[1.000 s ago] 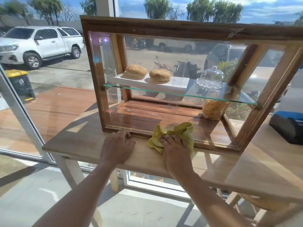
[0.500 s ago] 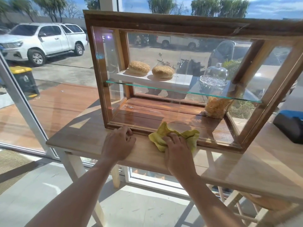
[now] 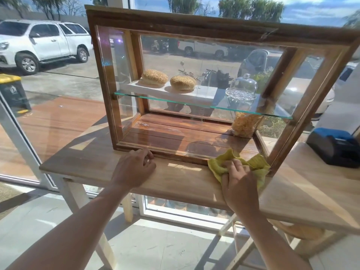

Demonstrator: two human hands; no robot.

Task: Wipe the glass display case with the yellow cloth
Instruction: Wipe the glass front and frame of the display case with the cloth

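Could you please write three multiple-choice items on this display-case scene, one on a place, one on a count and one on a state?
1. Where is the yellow cloth?
A. on the glass shelf
B. at the lower right corner of the display case, on the table edge
C. on the floor

2. How many seeded buns lie on the glass shelf?
A. one
B. two
C. four

3. What is the left hand doing?
A. holding the cloth
B. lifting the glass dome
C. resting on the table against the case's bottom rail, holding nothing

Answers: 1 B, the cloth is bunched under the right hand by that corner. 2 B, two buns lie side by side on the white tray. 3 C, its fingers curl at the rail with nothing in them.
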